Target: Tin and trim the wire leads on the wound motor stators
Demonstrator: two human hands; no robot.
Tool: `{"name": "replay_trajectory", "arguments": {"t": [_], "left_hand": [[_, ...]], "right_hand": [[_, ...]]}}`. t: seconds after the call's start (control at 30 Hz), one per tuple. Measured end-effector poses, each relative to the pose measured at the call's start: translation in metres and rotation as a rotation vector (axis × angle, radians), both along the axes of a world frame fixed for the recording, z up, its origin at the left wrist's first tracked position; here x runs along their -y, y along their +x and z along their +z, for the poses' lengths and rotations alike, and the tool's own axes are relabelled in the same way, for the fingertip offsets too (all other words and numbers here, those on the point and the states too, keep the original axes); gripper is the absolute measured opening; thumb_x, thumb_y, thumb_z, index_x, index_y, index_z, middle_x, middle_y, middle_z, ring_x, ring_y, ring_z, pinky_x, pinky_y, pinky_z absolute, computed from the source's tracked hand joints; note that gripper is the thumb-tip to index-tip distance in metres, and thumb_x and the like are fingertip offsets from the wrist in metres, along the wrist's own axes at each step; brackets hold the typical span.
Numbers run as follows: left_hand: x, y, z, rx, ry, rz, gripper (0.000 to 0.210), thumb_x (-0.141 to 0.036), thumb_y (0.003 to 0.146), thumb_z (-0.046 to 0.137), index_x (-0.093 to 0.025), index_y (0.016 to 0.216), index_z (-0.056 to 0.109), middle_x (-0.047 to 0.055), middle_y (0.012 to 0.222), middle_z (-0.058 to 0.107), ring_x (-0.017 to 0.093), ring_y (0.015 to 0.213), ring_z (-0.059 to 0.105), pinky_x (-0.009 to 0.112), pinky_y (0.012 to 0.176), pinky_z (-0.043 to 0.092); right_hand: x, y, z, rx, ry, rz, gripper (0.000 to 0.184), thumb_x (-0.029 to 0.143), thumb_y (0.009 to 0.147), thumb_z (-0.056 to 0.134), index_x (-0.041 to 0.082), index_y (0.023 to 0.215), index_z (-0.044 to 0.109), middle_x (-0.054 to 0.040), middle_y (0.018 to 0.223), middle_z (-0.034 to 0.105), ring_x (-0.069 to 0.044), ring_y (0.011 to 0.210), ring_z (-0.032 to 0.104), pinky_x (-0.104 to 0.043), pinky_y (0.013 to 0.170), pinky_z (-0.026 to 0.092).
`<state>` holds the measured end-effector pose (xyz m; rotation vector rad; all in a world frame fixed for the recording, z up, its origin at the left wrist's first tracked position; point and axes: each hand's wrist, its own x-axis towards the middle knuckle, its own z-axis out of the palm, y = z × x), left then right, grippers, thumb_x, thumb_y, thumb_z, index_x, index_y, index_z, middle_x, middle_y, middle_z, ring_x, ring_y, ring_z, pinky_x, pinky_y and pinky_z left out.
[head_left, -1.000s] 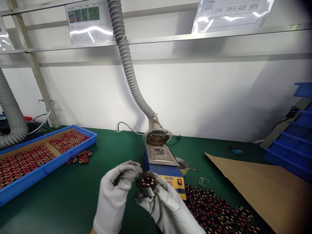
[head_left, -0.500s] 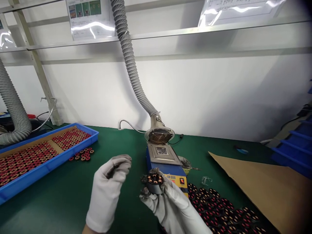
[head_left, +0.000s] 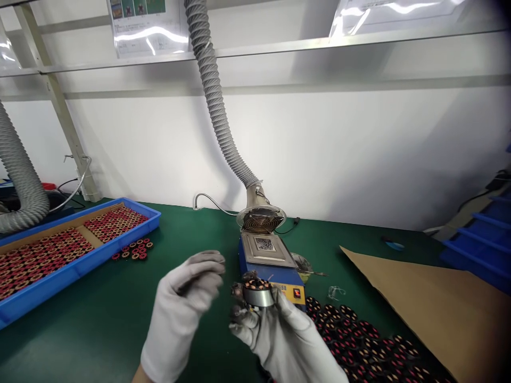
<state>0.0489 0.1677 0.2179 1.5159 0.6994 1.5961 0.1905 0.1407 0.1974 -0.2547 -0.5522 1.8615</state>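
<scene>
Stators lie in crowds too dense to count: in two visible sections of one blue tray, in one small cluster beside it, and in one heap at the right, all on one green table. One machine stands mid-table, one hood over its far end. Two grey hoses show, one running to the hood. Three sheets are on the rack above. One cardboard lies right of the heap, one tangle of wire near it.

Two gloved hands show. The right hand is clamped on one ringed stator, thumb at one side, fingers at the other and below; it is held above the table before the machine, coils up. The left hand is half curled, just left of the ringed stator and apart from it; whether its thumb and fingertips meet cannot be told.
</scene>
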Motion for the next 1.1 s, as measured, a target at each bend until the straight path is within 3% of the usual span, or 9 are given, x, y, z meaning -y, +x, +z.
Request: {"name": "replay_trajectory", "arguments": {"t": [0.1,0.3,0.5,0.6,0.7,0.87,0.97,1.03,1.1], "left_hand": [[0.004,0.004,0.004,-0.291,0.004,-0.118,0.048,-0.004,0.059,0.070,-0.027,0.100,0.064,0.002,0.112,0.059,0.019,0.100,0.056,0.020,0.087,0.043],[-0.005,0.013,-0.004,-0.159,0.216,-0.098,0.021,-0.007,0.069,0.066,-0.025,0.081,0.069,0.001,0.083,0.067,0.018,0.086,0.060,0.028,0.089,0.043],[-0.010,0.002,-0.007,0.206,0.025,-0.024,0.020,-0.006,0.069,0.055,-0.022,0.072,0.068,0.001,0.076,0.068,0.019,0.080,0.062,0.023,0.074,0.049],[-0.004,-0.002,0.001,0.029,-0.139,-0.086,0.018,-0.010,0.068,0.060,-0.020,0.080,0.069,0.004,0.091,0.067,0.018,0.081,0.062,0.018,0.067,0.049],[0.003,0.003,0.008,-0.101,-0.276,-0.167,0.014,-0.009,0.066,0.061,-0.018,0.071,0.069,0.005,0.090,0.066,0.018,0.080,0.061,0.018,0.065,0.049],[0.003,0.012,0.001,0.024,-0.163,-0.140,0.017,-0.005,0.069,0.057,-0.019,0.065,0.066,0.003,0.076,0.064,0.017,0.077,0.059,0.022,0.071,0.047],[0.003,0.005,-0.001,0.169,-0.099,-0.096,0.013,-0.011,0.074,0.058,-0.021,0.072,0.065,0.002,0.083,0.064,0.018,0.084,0.059,0.022,0.074,0.047],[0.004,-0.001,0.003,0.225,-0.108,-0.024,0.010,-0.015,0.074,0.059,-0.022,0.076,0.066,0.002,0.089,0.065,0.018,0.087,0.059,0.019,0.068,0.047],[0.005,-0.003,0.008,0.118,-0.207,-0.010,0.013,-0.013,0.070,0.061,-0.022,0.077,0.067,0.003,0.092,0.065,0.017,0.082,0.060,0.016,0.063,0.046]], "right_hand": [[-0.003,0.000,-0.003,-0.020,0.056,0.018,0.025,0.039,0.079,0.058,0.019,0.091,0.065,-0.0073,0.091,0.068,-0.019,0.079,0.062,-0.036,0.077,0.048],[-0.005,-0.006,-0.006,0.015,0.016,0.034,0.022,0.037,0.077,0.062,0.019,0.089,0.064,-0.0046,0.084,0.067,-0.016,0.071,0.062,-0.032,0.070,0.049],[0.002,-0.002,0.001,0.020,0.001,0.078,0.024,0.031,0.072,0.070,0.018,0.091,0.065,-0.0081,0.083,0.071,-0.013,0.069,0.065,-0.026,0.066,0.051],[0.002,-0.001,0.004,-0.008,-0.011,0.038,0.023,0.029,0.071,0.070,0.019,0.091,0.066,-0.0061,0.085,0.071,-0.012,0.071,0.066,-0.025,0.070,0.051],[0.002,-0.002,0.005,-0.004,0.007,-0.016,0.023,0.028,0.070,0.071,0.022,0.092,0.066,-0.0025,0.086,0.071,-0.012,0.074,0.066,-0.024,0.072,0.051],[0.003,-0.004,0.004,0.073,0.036,-0.058,0.030,0.029,0.067,0.073,0.024,0.095,0.064,-0.0026,0.087,0.070,-0.013,0.074,0.065,-0.027,0.072,0.051],[0.002,-0.001,0.002,0.143,0.030,-0.048,0.034,0.034,0.064,0.074,0.023,0.094,0.063,-0.0052,0.087,0.070,-0.018,0.075,0.065,-0.034,0.073,0.052],[0.002,0.001,0.001,0.175,0.042,-0.056,0.034,0.037,0.064,0.073,0.023,0.094,0.063,-0.0065,0.086,0.070,-0.020,0.074,0.065,-0.038,0.073,0.052],[0.002,0.002,0.001,0.193,0.057,-0.073,0.033,0.039,0.066,0.071,0.023,0.094,0.063,-0.0067,0.085,0.070,-0.020,0.074,0.065,-0.039,0.074,0.052]]}}
